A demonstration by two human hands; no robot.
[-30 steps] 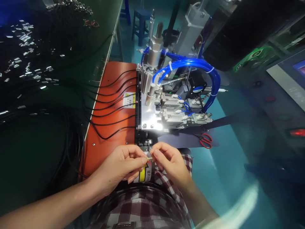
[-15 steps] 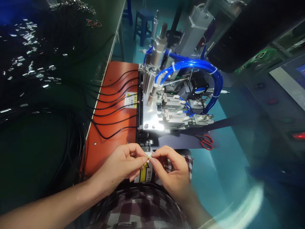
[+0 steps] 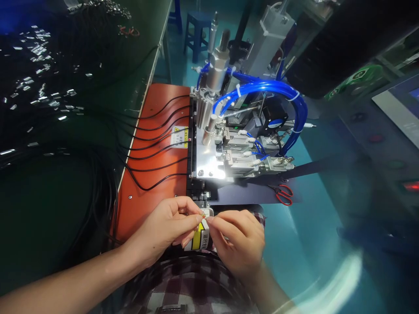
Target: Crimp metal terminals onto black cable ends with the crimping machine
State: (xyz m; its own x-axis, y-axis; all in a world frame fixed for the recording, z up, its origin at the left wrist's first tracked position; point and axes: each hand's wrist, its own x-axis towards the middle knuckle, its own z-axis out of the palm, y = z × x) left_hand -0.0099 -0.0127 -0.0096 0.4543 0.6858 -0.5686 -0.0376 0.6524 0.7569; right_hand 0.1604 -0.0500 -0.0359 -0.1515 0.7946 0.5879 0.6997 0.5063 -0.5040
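My left hand [image 3: 173, 224] is closed in a pinch, thumb against forefinger, on the tips of some thin coloured wires [image 3: 204, 215]; yellow-green and a spot of red show there. From the other side my right hand [image 3: 240, 237] pinches at the same wires with thumb and forefinger, its fingertips nearly meeting the left ones. How many wires there are is too small to tell. Just below the fingertips is a white and yellow label [image 3: 197, 240] with black characters. Behind the hands stands a metal machine [image 3: 209, 163] with several black cables [image 3: 160, 138] running into its left side.
An orange-red plate [image 3: 157, 183] lies under the cables, with a warning sticker [image 3: 179, 137] on it. Blue air hoses [image 3: 268, 85] arch over the machine. Red-handled scissors [image 3: 284, 195] lie at its right. A heap of dark cables [image 3: 42, 87] with shiny ends fills the left table.
My right hand has turned over so its back shows more, its fingers now folded together, still pinching by the wires. My left hand has hardly moved.
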